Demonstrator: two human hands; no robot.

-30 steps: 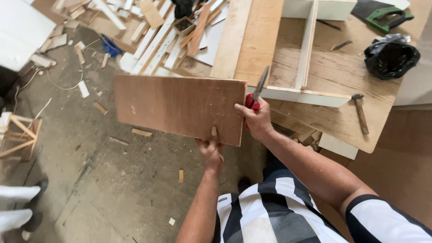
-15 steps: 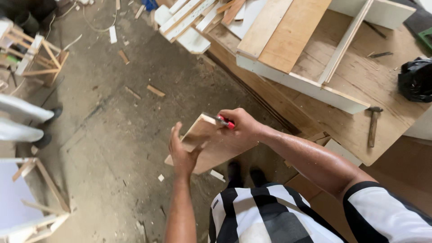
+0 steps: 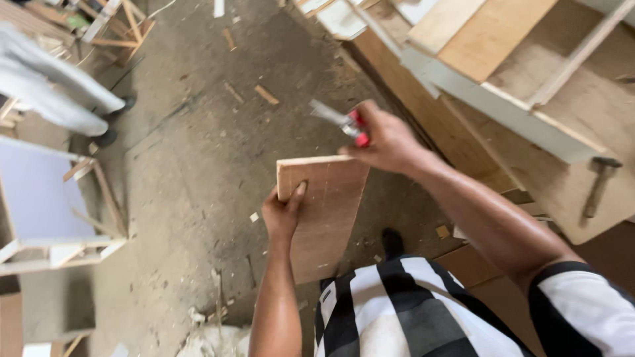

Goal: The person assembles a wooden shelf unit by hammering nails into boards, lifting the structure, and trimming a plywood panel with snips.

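- My left hand grips the plywood board at its left edge, thumb pressed flat on its face.
- My right hand, fingers curled tight, clutches a red-handled blade tool just above the board's top edge.

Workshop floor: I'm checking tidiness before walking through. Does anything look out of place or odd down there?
Yes. Wood offcuts and chips lie scattered over the dusty floor. A hammer rests near the workbench edge. The left hand holds a plywood board; the right hand grips a red-handled tool.
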